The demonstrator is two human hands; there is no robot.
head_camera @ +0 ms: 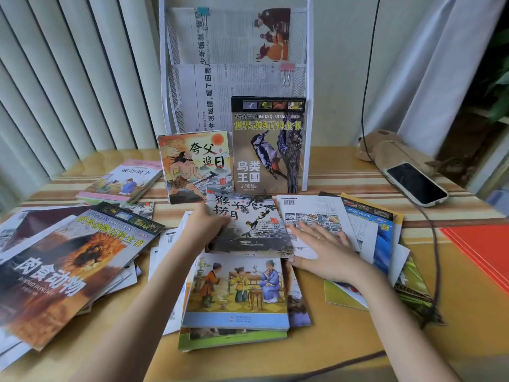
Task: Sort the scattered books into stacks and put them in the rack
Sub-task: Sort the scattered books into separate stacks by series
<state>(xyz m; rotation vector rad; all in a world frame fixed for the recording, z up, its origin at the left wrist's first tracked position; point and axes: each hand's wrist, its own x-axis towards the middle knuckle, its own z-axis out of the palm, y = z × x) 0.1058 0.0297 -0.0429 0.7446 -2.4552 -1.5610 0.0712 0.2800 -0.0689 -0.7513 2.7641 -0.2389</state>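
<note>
My left hand grips the left edge of a thin monkey picture book, lifted slightly over the middle pile. My right hand lies flat with fingers spread on a white-backed book just right of it. Under the monkey book sits a book with three figures at a table. In the bottom slot of the white mesh rack stand a woodpecker book and a giant-with-axe book. A lion book tops the left heap.
A small stack with a pink-edged book lies at the back left. More books fan out at the right. A phone on a black cable, a plush toy and red folders are at the right. Newspapers fill the rack's upper slots.
</note>
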